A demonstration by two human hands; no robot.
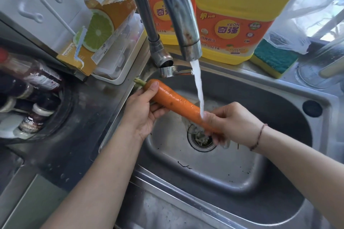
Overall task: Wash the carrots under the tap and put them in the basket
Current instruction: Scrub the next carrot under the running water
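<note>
Head view, only one we've got. Step in hand: rinsing, one carrot (176, 103) under the running tap (183, 24).

Grip: left hand (143, 111) wrapped round the thick stalk end, thumb over the top, fingers curled under. Right hand (232, 126) closed round the thin tip end, fingers curled on it. Carrot spans hand to hand, slanted, stalk end higher and farther from the camera, tip lower.

Water stream (198, 89) lands just ahead of the right hand's grip, on the carrot's narrow part and onto the fingers there. The stretch between the two grips looks wet and glossy. The drain (202, 138) sits right below the right hand's grip; the sink (279, 108) basin is under both.

Behind the grips: two yellow detergent jugs (236, 15) on the ledge, a sponge (273, 59) beside them. Off the left hand's side: bottles (31, 98) in a round recess and an orange carton (98, 31).

Basket not in view. No other carrots visible either, so can't tell how far along the batch is.

Next, my read: turn or slide the carrot so the stream reaches the gripped ends, which means regripping one hand at a time. Then carry it to the basket, wherever that is. Risk: wet carrot is slippery, could drop into the sink.
</note>
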